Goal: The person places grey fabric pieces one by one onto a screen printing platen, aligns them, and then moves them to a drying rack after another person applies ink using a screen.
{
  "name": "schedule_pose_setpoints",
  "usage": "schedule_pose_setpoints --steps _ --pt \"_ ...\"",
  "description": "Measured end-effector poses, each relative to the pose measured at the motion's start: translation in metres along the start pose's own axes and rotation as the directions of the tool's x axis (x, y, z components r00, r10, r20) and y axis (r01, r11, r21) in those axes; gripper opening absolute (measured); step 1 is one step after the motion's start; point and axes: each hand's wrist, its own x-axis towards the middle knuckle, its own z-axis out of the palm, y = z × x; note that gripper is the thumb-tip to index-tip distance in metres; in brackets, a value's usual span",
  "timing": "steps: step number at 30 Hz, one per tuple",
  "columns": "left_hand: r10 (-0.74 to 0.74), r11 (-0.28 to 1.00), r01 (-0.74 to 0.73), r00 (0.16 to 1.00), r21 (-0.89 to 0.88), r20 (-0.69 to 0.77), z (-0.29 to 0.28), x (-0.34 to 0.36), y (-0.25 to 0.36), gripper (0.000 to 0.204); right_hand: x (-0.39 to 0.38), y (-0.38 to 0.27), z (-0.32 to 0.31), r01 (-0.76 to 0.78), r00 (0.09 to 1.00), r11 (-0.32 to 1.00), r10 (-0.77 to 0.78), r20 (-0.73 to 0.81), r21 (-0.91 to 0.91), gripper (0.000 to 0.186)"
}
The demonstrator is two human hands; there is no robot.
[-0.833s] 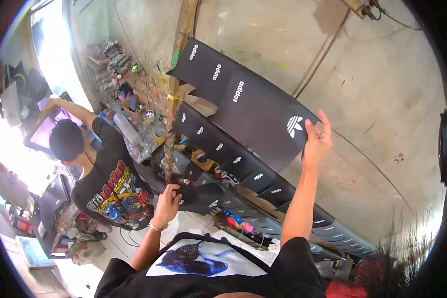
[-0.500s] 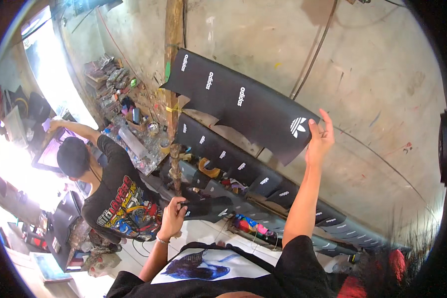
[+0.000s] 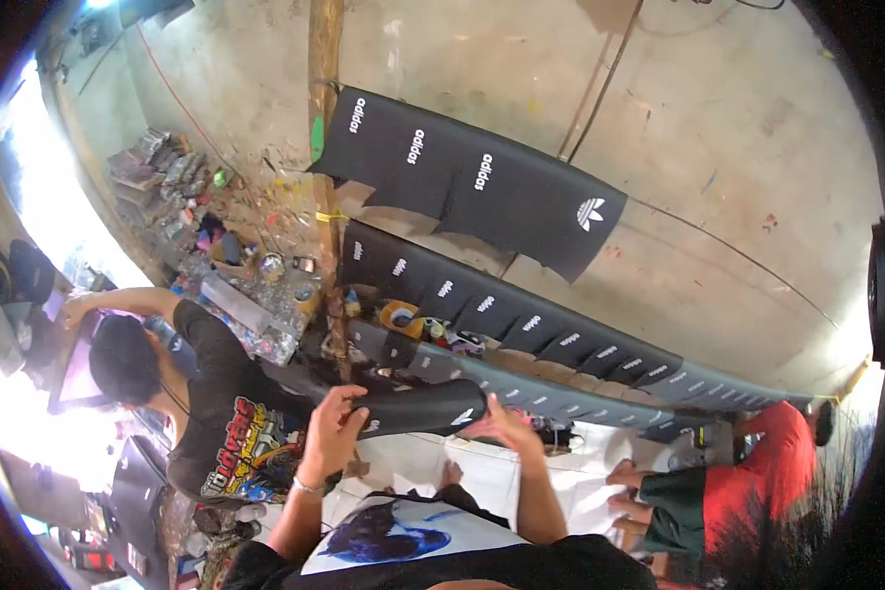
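Note:
A limp black sheet with small white prints (image 3: 423, 407), curved along its length, stretches between my hands at waist height. Its left end is pinched in my left hand (image 3: 330, 433). My right hand (image 3: 511, 429) has its fingers at the sheet's other end, closed about the edge and slightly blurred. Above and beyond them, several similar black printed pieces (image 3: 413, 177) hang side by side over a line along the wall, their lower edges unevenly cut. Neither hand touches those.
Below runs a lower row of hanging black pieces (image 3: 531, 324), then a greyer row (image 3: 560, 393). A wooden post (image 3: 324, 147) holds the lines. One person in a dark printed shirt (image 3: 236, 413) works at left; another in red (image 3: 757, 482) bends at right. A cluttered bench (image 3: 256, 305) stands far left.
My right hand has let go of the upper hanging piece and come down to the right end of the sheet in my left hand. A person in red now shows at right.

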Motion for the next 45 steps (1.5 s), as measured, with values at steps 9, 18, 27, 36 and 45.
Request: schedule_pose_setpoints --steps 9,18,27,36,45 --pt "0.265 0.962 -0.256 0.959 -0.097 0.101 -0.018 0.060 0.013 0.026 -0.128 -0.111 0.054 0.581 0.713 0.787 -0.615 -0.338 -0.207 0.029" --pt "0.732 0.677 -0.733 0.664 -0.058 0.151 0.056 0.199 0.254 0.027 -0.224 -0.297 -0.041 0.965 0.183 0.231 -0.931 -0.317 -0.120 0.014" --pt "0.591 0.805 -0.585 0.805 -0.097 0.052 0.129 0.245 0.209 0.029 -0.173 -0.288 -0.114 0.909 0.346 0.396 -0.891 -0.294 -0.131 0.014" --pt "0.538 0.840 -0.531 0.790 0.110 -0.294 0.156 0.228 0.186 0.036 -0.127 -0.319 -0.133 0.914 0.392 0.405 -0.875 -0.286 0.012 0.016" --pt "0.264 0.964 -0.254 0.953 0.083 -0.151 0.110 0.070 0.050 0.020 -0.087 -0.328 -0.151 0.946 0.298 0.323 -0.878 -0.375 -0.005 0.017"
